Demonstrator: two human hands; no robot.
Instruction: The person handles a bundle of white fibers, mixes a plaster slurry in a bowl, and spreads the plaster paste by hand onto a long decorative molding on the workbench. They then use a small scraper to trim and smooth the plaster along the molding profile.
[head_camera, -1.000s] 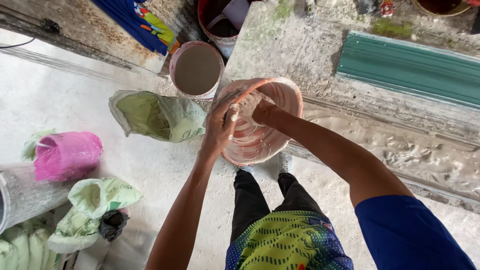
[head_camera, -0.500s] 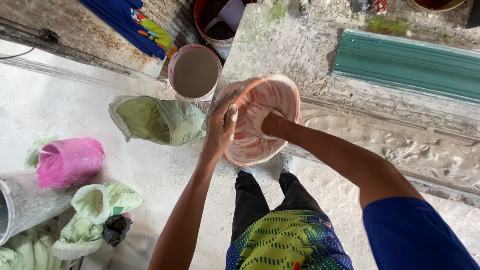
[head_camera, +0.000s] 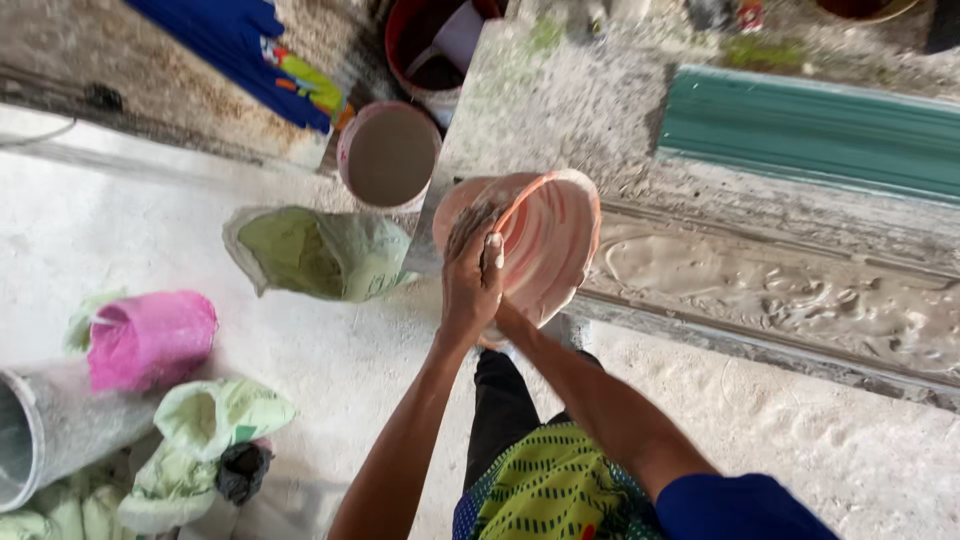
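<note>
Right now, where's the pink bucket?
In the head view the pink bucket is at centre, tilted against the grey slab, gripped at its rim by the left hand, just right of the open green sack.

Open floor (head_camera: 330, 370) left of left hand (head_camera: 470, 285). Blocked farther left by green sack (head_camera: 315, 255), ahead by round tub (head_camera: 388, 155). Pink basin (head_camera: 545, 245) crowded against grey surface (head_camera: 560, 110); wet trough (head_camera: 780, 300) to the right.

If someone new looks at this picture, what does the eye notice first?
First the pink bowl at the centre, tilted at the grey slab's edge, with the left hand gripping its near rim. Then the bright pink bag on the floor at left, and the green corrugated sheet at upper right.
</note>
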